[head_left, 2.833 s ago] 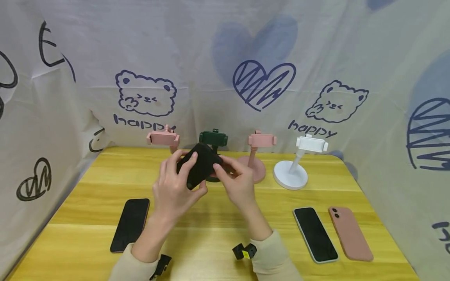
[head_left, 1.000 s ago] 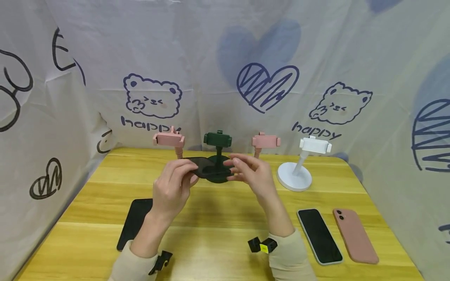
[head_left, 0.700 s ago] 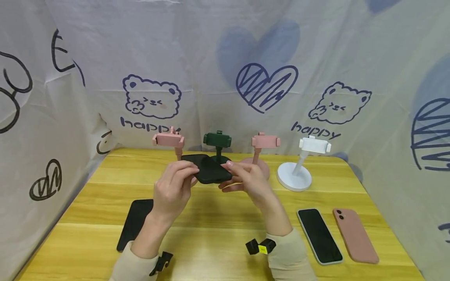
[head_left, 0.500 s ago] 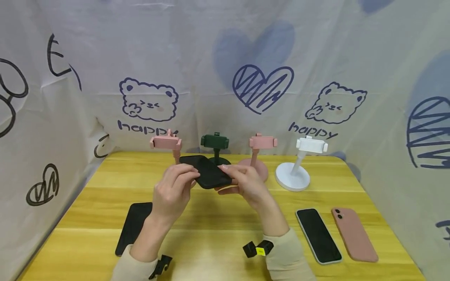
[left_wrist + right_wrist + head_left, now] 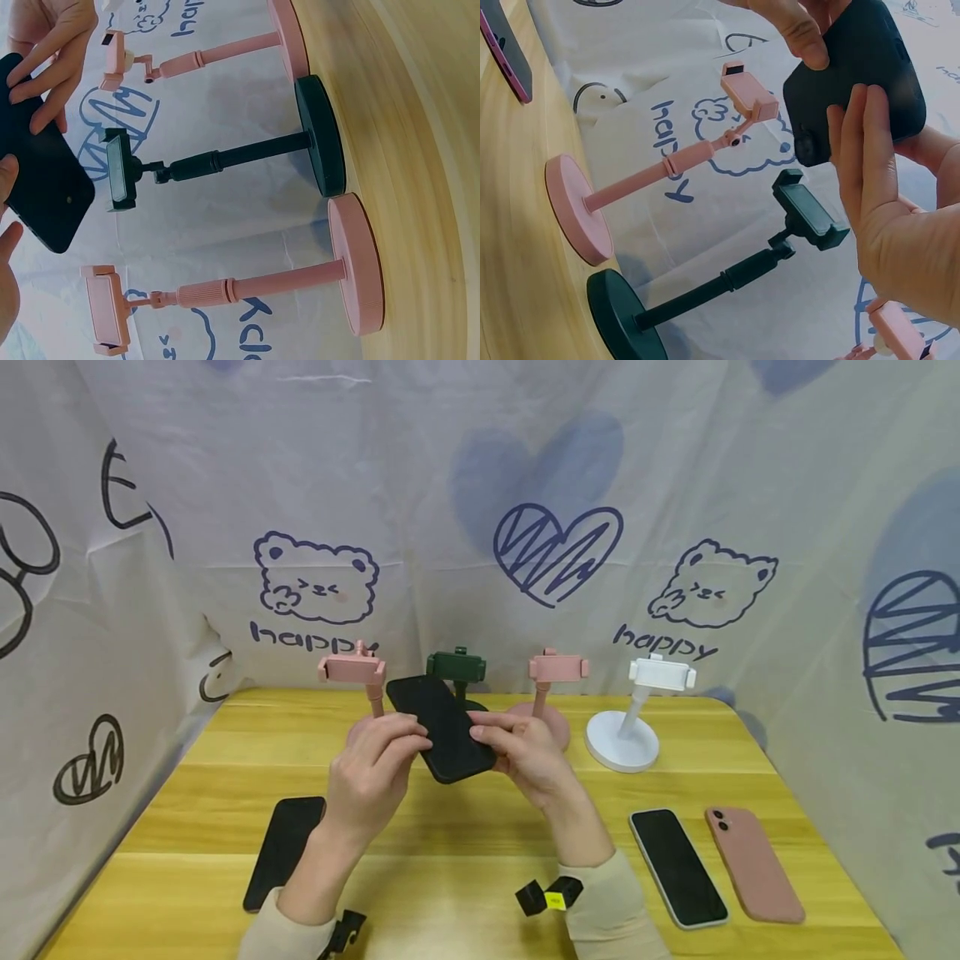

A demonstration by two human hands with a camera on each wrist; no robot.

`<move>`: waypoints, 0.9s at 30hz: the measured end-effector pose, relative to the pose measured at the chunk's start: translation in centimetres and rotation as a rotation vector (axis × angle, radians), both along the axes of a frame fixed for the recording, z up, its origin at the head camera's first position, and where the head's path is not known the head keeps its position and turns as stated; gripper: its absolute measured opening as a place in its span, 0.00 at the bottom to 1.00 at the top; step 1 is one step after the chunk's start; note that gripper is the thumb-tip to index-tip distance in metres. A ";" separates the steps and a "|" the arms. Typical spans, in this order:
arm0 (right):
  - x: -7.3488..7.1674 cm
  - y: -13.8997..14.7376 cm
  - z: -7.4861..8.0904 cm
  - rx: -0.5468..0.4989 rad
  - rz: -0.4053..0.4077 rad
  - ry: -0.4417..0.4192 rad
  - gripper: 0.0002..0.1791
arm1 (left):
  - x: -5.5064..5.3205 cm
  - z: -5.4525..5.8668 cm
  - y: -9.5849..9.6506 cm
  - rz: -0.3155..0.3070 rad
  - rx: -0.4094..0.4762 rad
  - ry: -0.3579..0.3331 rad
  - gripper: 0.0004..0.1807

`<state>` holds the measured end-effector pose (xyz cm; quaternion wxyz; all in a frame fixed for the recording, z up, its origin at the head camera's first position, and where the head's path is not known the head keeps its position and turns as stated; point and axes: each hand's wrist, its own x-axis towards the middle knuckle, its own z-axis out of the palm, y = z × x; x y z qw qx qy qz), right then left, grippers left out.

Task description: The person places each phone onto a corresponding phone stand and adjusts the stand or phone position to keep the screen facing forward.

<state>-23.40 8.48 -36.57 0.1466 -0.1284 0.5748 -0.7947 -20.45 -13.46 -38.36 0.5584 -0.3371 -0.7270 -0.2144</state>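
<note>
A black phone [image 5: 442, 727] is held up over the table, its dark screen side facing the head camera. My left hand [image 5: 375, 768] pinches its left edge between thumb and fingers. On the opposite edge my right hand [image 5: 532, 764] grips it, thumb in front; the right wrist view shows several of its fingers flat against the phone's back [image 5: 847, 71]. Behind the phone stands a dark green phone stand [image 5: 456, 666], its base partly hidden. Pink stands rise on either side of it, the left pink stand [image 5: 352, 669] and the right pink stand [image 5: 558, 667].
A white stand [image 5: 622, 741] is at the back right. Another black phone [image 5: 281, 852] lies on the left of the wooden table [image 5: 457, 893], partly behind my left forearm. To the right lie a white-edged phone [image 5: 678, 868] and a pink phone [image 5: 757, 868], back up. Printed cloth hangs behind.
My right hand, off the phone a second ago, has come onto its right edge. The phone has tipped from nearly flat to steeper, so more of its dark front shows.
</note>
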 end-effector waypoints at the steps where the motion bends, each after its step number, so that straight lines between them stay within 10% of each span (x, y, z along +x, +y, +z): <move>1: 0.0 0.0 0.0 -0.004 -0.007 0.013 0.21 | 0.0 0.0 0.0 0.011 0.004 -0.004 0.10; 5: 0.0 -0.1 0.0 -0.019 -0.040 0.058 0.22 | 0.0 -0.1 0.0 0.042 0.038 -0.052 0.04; 11: 0.3 -0.5 0.1 -0.074 -0.096 0.089 0.24 | 0.1 0.0 0.1 0.056 0.165 -0.163 0.25; 20: 0.5 -1.2 -0.1 -0.163 -0.249 0.181 0.24 | 1.0 0.6 0.2 -0.352 0.568 -0.682 0.24; 24: 0.5 -1.6 -0.5 -0.147 -0.314 0.227 0.22 | 1.4 0.9 0.2 -0.449 0.653 -0.899 0.22; 27: 0.4 -1.9 -1.0 -0.109 -0.346 0.271 0.22 | 1.3 0.9 0.3 -0.463 0.641 -0.935 0.24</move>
